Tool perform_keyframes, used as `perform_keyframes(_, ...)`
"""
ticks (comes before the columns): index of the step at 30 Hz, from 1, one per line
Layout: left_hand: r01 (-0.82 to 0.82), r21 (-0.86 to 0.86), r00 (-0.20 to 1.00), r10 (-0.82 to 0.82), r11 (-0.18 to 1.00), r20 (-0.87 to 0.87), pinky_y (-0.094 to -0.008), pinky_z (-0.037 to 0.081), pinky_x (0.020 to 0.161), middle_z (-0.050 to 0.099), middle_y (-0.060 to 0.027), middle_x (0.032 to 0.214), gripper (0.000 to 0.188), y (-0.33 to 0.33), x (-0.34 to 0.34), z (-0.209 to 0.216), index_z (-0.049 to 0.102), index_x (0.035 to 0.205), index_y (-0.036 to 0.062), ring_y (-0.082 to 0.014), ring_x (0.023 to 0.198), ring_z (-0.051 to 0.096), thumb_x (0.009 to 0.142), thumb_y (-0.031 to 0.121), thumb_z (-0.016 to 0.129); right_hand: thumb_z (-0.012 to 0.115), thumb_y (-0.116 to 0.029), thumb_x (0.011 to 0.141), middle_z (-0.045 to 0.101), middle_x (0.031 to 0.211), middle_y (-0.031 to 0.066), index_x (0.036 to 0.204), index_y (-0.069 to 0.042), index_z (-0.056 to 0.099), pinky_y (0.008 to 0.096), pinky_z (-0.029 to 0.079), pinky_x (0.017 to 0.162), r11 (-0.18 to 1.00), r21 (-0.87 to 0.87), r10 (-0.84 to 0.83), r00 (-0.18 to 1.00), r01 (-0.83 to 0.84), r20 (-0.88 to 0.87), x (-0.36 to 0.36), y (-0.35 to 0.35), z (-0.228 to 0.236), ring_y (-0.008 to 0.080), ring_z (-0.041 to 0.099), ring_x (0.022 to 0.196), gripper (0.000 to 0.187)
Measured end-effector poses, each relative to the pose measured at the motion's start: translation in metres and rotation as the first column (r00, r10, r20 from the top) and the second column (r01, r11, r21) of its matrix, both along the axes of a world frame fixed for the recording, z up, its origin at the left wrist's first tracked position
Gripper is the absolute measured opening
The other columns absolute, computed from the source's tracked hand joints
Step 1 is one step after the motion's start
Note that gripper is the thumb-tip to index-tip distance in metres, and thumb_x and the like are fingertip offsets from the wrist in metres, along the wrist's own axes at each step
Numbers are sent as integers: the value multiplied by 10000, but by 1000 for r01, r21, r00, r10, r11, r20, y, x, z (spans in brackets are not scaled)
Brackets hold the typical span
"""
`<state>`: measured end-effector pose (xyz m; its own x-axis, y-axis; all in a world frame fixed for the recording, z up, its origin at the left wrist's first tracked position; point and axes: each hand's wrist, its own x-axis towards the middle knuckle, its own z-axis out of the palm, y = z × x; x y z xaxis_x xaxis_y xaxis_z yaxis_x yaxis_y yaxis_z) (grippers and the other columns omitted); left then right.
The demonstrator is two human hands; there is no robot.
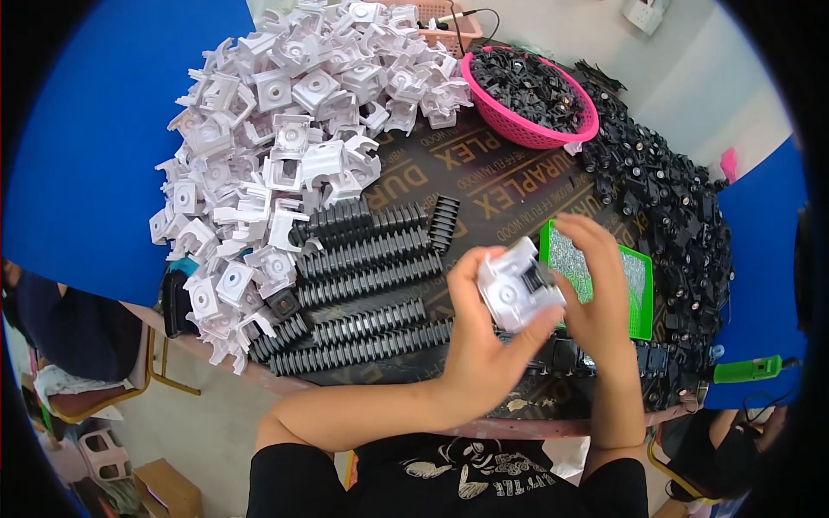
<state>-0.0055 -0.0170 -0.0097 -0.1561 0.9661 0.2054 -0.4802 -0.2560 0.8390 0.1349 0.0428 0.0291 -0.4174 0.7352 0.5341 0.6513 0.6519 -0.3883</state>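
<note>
My left hand [480,358] grips a white plastic housing [508,295] between thumb and fingers, lifted above the table. A small black piece [534,278] sits in the right side of that housing. Close by on the right, my right hand [608,306] has its fingers curved and apart, with the thumb against or just beside the housing's edge; any tiny thing at its fingertips is hidden. Beneath this hand lies a green tray [646,298] of small silvery metal parts. Left of my hands, ribbed black parts [371,278] stand lined up in several rows.
White housings [294,134] make a large heap at the left and back. Behind stands a pink basket [534,131] full of black parts, with a peach basket [466,26] beyond. Loose black parts [669,198] pile along the right. A green-handled tool [747,369] is at the right edge.
</note>
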Motion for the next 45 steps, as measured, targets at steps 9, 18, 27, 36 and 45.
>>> perform_keyframes(9, 469, 791, 811, 163, 392, -562, -356, 560, 792, 579, -184, 1258, 542, -21, 8, -7, 512, 1212, 61, -286, 983, 659, 825, 367, 735, 745, 8, 691, 432, 1452, 131, 1197, -60, 512, 436, 426, 1036, 919, -217, 389, 839, -328, 380, -53, 96, -48, 367, 458, 1267, 562)
perform_keyframes(18, 340, 653, 817, 132, 677, -561, -361, 558, 789, 607, -157, 1233, 675, -15, -2, 8, 479, 1218, 42, -290, 959, 670, 741, 378, 818, 745, -44, 722, 592, 1096, 125, 1096, -42, 515, 429, 469, 933, 916, -346, 359, 801, -204, 479, -36, 80, -32, 342, 548, 1104, 439)
perform_keyframes(27, 53, 273, 566, 196, 961, -801, -442, 508, 830, 588, -271, 1064, 753, 33, -28, 3, 326, 1268, -39, -405, 973, 623, 772, 247, 816, 554, -127, 871, 604, 946, 103, 978, -44, 581, 337, 472, 778, 611, -690, 314, 919, -389, -239, -21, 83, -62, 222, 611, 922, 138)
perform_keyframes(36, 202, 52, 412, -37, 978, -910, -449, 499, 863, 560, -289, 1151, 656, 56, -46, -9, 333, 1210, -12, -436, 1061, 600, 812, 252, 783, 674, -36, 756, 617, 901, 133, 916, -34, 644, 407, 490, 733, 849, -476, 314, 943, -228, 108, -14, 82, -62, 344, 613, 857, 163)
perform_keyframes(45, 50, 241, 521, 181, 969, -834, -389, 479, 898, 497, -174, 1191, 677, 52, -40, -6, 454, 1226, 4, -343, 1110, 541, 681, 83, 847, 730, -94, 861, 679, 880, 72, 1094, -10, 679, 242, 533, 648, 691, -665, -232, 784, -285, -576, 19, 35, -13, 110, 647, 721, 252)
